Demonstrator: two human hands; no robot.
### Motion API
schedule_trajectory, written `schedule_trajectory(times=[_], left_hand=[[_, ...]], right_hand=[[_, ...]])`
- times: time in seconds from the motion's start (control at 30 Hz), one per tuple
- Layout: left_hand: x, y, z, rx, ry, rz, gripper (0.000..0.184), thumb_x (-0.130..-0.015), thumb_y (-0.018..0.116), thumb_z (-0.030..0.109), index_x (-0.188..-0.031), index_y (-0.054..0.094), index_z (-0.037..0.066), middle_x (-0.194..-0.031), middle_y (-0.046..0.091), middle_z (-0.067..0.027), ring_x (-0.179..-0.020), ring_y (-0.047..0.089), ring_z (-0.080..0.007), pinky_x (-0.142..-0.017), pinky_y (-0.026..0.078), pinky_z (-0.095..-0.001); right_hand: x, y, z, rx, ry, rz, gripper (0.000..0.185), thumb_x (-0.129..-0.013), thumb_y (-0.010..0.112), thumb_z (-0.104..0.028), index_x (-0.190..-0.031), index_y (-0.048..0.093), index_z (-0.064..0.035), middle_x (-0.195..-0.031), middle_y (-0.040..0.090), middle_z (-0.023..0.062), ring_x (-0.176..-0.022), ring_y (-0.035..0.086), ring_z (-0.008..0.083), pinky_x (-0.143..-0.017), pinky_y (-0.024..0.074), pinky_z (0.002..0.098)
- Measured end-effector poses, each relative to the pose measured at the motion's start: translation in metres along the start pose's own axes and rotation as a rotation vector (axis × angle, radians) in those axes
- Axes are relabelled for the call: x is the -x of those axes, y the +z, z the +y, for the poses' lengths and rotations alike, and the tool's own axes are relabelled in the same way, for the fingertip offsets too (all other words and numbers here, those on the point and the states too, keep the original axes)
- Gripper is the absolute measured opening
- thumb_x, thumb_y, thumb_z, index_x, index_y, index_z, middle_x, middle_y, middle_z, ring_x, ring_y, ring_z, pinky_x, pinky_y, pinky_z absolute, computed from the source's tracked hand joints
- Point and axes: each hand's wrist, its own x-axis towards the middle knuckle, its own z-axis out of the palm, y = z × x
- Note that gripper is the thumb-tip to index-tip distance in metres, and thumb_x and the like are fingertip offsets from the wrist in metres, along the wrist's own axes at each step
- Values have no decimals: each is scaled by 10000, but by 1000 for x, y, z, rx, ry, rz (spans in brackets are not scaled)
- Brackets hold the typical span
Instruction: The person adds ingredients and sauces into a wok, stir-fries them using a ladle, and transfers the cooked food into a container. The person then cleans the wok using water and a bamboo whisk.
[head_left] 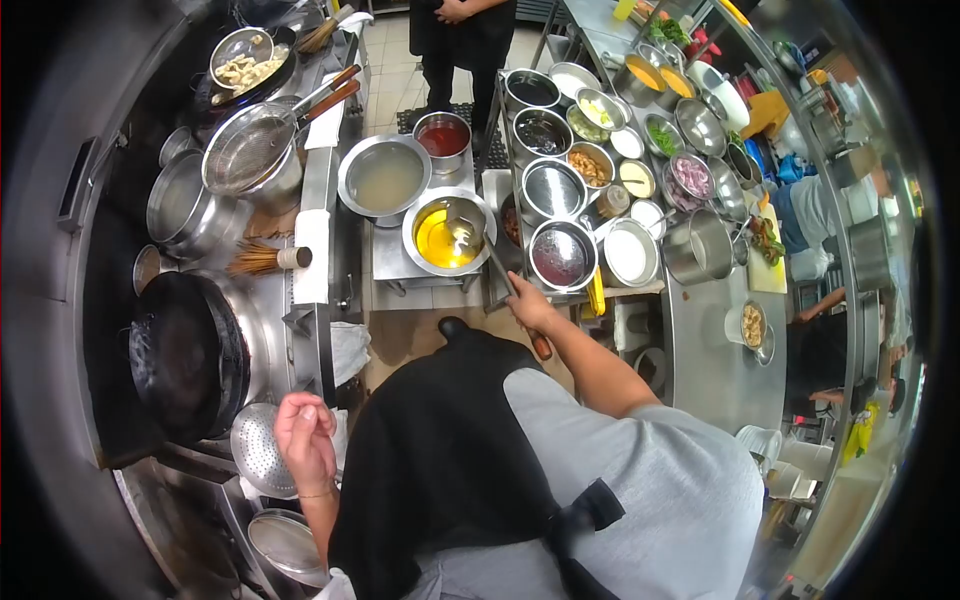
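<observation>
Over the wide metal bowl (410,240) of yellow liquid, straight ahead on the low worktop (388,262), came the action: a long ladle (497,264) had its head inside the rim, over on the right side. And look at that right grip (533,308), closed firmly around the handle, fingers wrapped, with the wooden end poking out below the hand! The ladle's long axis ran on a slant, head pointing forward and a little left, butt pointing back toward the person and a little right.

Across on the left side, the left grip (305,440) hung narrow, fingers curled in loosely near the thumb; whether it was fully closed, or had anything tucked inside, one could not tell. Just beside it in the view sat a perforated skimmer (259,452), contact between them impossible to judge, and ahead of that a big black wok (180,355).

Beyond the yellow liquid, a pan (347,183) of cloudy liquid stood to the left and a pot (448,164) of red sauce farther ahead, while to the right a pot of dark red liquid (563,258) stood close by the ladle's handle.
</observation>
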Motion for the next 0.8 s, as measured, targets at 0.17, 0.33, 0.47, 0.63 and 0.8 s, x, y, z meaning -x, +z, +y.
schedule_trajectory(times=[0.17, 0.33, 0.47, 0.63, 0.8], left_hand=[[-6, 3, -4, -6, -6, 18, 159, -988, 642, 169, -1040, 605, 23, -791, 553, -41, -674, 492, -122, -606, 379, -261], [-4, -8, -5, -28, -40, 85, 162, -984, 640, 163, -1047, 615, 16, -775, 555, -42, -674, 493, -126, -603, 381, -267], [8, -19, -2, 23, -22, 161, 134, -991, 635, 110, -1079, 656, 9, -796, 603, -14, -689, 508, -86, -638, 401, -233], [33, -26, 0, 38, 61, 262, 115, -1003, 603, 82, -1061, 653, -5, -801, 602, -23, -702, 521, -94, -647, 410, -241], [66, -31, -16, 83, 97, 386, 112, -997, 603, 88, -1044, 653, 0, -791, 595, -24, -696, 525, -100, -640, 409, -246]], right_hand=[[21, -17, -15, -649, 143, -111, 799, -1014, 560, -68, -1702, 172, -188, -721, 512, 17, -519, 470, 120, -450, 431, 303], [29, -32, -34, -1095, 215, -250, 780, -1041, 573, -69, -1684, 183, -276, -698, 468, 3, -511, 402, 97, -432, 340, 256], [42, -38, -99, -848, 101, -484, 690, -1040, 551, -61, -1647, 307, -281, -707, 442, -13, -486, 385, 82, -401, 316, 235], [64, -7, -246, -218, -196, -731, 715, -1059, 562, -107, -1687, 257, -261, -715, 496, 15, -484, 459, 100, -416, 410, 284], [61, 97, -389, 259, -722, -829, 750, -994, 609, -102, -1669, 292, -180, -959, 685, 150, -603, 635, 213, -567, 529, 379]])
